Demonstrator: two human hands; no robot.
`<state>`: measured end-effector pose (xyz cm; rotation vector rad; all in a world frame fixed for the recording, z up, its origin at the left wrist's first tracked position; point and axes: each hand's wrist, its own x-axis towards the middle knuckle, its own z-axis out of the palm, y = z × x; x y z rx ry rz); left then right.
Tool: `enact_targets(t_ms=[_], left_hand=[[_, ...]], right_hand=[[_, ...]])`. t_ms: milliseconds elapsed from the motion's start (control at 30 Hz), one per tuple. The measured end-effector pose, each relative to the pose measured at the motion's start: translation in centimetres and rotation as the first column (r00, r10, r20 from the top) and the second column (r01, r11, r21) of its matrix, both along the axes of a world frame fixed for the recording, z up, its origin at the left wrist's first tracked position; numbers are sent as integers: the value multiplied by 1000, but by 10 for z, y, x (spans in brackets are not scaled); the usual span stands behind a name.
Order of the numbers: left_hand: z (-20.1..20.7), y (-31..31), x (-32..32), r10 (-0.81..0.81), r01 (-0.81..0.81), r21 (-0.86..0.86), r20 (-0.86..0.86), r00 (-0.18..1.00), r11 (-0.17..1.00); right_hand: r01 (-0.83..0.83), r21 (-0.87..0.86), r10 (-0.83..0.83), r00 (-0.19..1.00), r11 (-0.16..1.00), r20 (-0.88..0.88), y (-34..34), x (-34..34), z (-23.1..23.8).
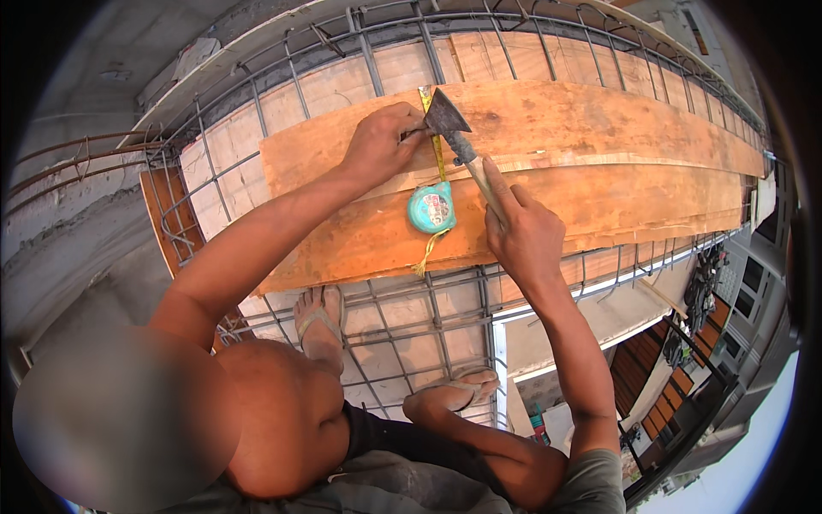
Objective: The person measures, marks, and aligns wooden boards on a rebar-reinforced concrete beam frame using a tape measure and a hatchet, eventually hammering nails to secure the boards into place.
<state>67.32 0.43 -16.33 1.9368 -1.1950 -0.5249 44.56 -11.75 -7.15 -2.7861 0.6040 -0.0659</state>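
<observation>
My right hand (pixel 528 231) grips the pale wooden handle of a hatchet (pixel 447 116), its index finger stretched along the handle. The hatchet's dark, wedge-shaped metal head lies over the upper plywood strip (pixel 582 120). Close to the head, my left hand (pixel 384 146) is closed in a pinch on a thin dark piece (pixel 416 131), too small to name surely. Between the hands rests a teal tape measure (pixel 431 208) on the lower plywood strip (pixel 591 199). Its yellow blade runs out across the upper strip and passes under the hatchet head. A yellow cord hangs from the case.
A grid of steel rebar (pixel 437 324) spreads under and around the plywood, over pale boards. My feet in flip-flops (pixel 318 325) stand among the bars. Rusty bars (pixel 81 158) jut out at left. Beyond the right edge lies a drop toward buildings (pixel 749 287).
</observation>
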Motion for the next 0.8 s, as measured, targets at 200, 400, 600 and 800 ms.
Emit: enact_targets(t_ms=[200, 400, 600, 800], left_hand=[[3, -2, -2, 15, -16, -31, -35, 999, 999], [0, 1, -2, 30, -30, -17, 7, 1000, 999], [2, -3, 0, 10, -9, -25, 28, 1000, 1000], [3, -4, 0, 12, -12, -20, -1, 1000, 1000]], right_hand=[[10, 14, -11, 997, 1000, 70, -3, -1, 3], [37, 62, -42, 996, 997, 81, -2, 4, 16], [5, 31, -5, 1000, 1000, -27, -8, 2, 5], [-5, 25, 3, 997, 1000, 81, -6, -3, 6]])
